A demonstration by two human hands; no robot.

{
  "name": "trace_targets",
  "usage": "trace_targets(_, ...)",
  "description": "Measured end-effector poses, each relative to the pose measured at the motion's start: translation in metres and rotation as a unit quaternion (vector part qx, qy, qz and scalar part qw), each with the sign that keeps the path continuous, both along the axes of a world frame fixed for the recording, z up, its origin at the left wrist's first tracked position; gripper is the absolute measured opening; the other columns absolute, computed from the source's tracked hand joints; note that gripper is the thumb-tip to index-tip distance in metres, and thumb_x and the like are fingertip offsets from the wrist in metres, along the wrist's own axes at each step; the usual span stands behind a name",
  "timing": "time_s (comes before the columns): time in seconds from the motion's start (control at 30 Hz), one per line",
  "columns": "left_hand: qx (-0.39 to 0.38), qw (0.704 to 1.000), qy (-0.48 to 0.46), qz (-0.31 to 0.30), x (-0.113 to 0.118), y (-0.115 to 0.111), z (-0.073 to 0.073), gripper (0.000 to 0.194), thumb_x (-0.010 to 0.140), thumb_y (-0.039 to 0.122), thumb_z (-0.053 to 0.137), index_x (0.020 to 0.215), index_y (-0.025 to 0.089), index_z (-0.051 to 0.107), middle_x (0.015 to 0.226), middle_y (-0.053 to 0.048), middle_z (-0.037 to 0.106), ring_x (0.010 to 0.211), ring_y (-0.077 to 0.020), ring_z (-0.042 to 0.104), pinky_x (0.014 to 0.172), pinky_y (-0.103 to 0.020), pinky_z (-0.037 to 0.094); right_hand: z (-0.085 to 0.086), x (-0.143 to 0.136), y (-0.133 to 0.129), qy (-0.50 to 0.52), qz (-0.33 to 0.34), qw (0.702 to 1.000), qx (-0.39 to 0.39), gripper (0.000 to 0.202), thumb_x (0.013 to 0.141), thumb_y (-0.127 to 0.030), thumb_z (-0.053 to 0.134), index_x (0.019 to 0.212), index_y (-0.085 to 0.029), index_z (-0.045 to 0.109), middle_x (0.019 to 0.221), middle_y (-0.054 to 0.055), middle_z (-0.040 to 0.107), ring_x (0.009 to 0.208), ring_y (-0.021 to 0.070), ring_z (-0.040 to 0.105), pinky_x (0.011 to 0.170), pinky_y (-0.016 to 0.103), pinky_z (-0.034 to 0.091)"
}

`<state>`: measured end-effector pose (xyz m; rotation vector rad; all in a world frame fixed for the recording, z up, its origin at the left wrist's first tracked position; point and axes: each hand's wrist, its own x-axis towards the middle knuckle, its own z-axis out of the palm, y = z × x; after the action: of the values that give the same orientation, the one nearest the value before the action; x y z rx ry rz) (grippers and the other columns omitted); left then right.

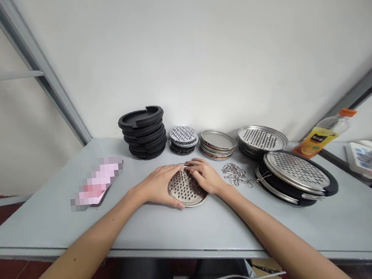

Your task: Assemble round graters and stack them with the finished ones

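A round metal grater disc (187, 190) with rows of raised holes lies on the grey table in front of me. My left hand (159, 185) grips its left side, thumb along the near rim and fingers over the far rim. From the right, my right hand (207, 176) holds the far right edge, its fingers bent over the disc. Behind my hands stand a stack of small grater discs (183, 135) and a stack of plain-topped round metal pieces (218, 141). A tangle of metal wire clips (237, 175) lies just right of my right hand.
Black plastic rings (145, 134) are stacked at the back left, near a phone (104, 193). On the right are larger grater discs (263, 140), assembled black-rimmed graters (300, 175) and an orange-capped drink bottle (324, 135). Metal frame posts (49, 81) flank the table.
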<state>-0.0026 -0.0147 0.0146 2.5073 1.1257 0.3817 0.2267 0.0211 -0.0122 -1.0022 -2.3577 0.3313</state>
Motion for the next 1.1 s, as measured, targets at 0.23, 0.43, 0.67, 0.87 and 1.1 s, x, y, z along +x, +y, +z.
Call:
trace_targets(0.23, -0.014, 1.0, -0.012, -0.006, -0.001, 0.0, 0.002, 0.119, 0.053, 0.071, 0.075, 0.149, 0.021, 0.027, 0.152, -0.013, 0.034, 0.137, -0.0374, 0.032, 0.112, -0.049, 0.028, -0.003, 0.0, 0.0, 0.062, -0.017, 0.998, -0.018, 0.038, 0.098, -0.034, 0.037, 0.109, -0.019, 0.07, 0.118, 0.01, 0.066, 0.112, 0.0223, 0.057, 0.101, 0.04, 0.042)
trace_targets(0.43, -0.012, 1.0, 0.002, -0.008, -0.002, 0.001, 0.0, 0.117, 0.056, 0.069, 0.075, 0.15, 0.022, 0.024, 0.153, -0.013, 0.031, 0.139, -0.0363, 0.03, 0.114, -0.048, 0.025, -0.003, 0.0, 0.001, 0.05, -0.007, 0.998, -0.03, 0.046, 0.099, -0.039, 0.032, 0.102, -0.02, 0.073, 0.119, 0.009, 0.066, 0.114, 0.0231, 0.056, 0.103, 0.042, 0.04)
trace_targets(0.67, -0.016, 1.0, 0.004, -0.007, -0.001, 0.0, 0.001, 0.117, 0.055, 0.071, 0.074, 0.15, 0.022, 0.025, 0.153, -0.012, 0.031, 0.138, -0.0366, 0.03, 0.113, -0.047, 0.026, -0.002, -0.001, 0.004, 0.046, -0.009, 0.998, -0.047, 0.049, 0.099, -0.042, 0.032, 0.093, -0.02, 0.075, 0.12, 0.009, 0.067, 0.116, 0.0234, 0.056, 0.104, 0.042, 0.04)
trace_targets(0.87, -0.027, 1.0, -0.008, 0.008, -0.001, -0.001, 0.0, 0.132, 0.051, 0.071, 0.076, 0.153, 0.021, 0.01, 0.154, -0.015, 0.028, 0.138, -0.0388, 0.029, 0.111, -0.048, 0.028, -0.008, -0.001, 0.01, 0.068, -0.005, 0.996, -0.061, 0.051, 0.099, -0.044, 0.03, 0.094, -0.022, 0.076, 0.119, 0.008, 0.068, 0.114, 0.0233, 0.058, 0.103, 0.042, 0.04)
trace_targets(1.1, -0.034, 0.999, -0.008, 0.016, -0.001, 0.0, -0.002, 0.137, 0.049, 0.072, 0.076, 0.153, 0.021, 0.004, 0.151, -0.016, 0.032, 0.138, -0.0386, 0.03, 0.11, -0.048, 0.028, -0.006, -0.001, 0.008, 0.047, -0.032, 0.995, -0.08, 0.054, 0.099, -0.046, 0.027, 0.099, -0.022, 0.076, 0.124, 0.006, 0.065, 0.125, 0.0256, 0.048, 0.108, 0.046, 0.035)
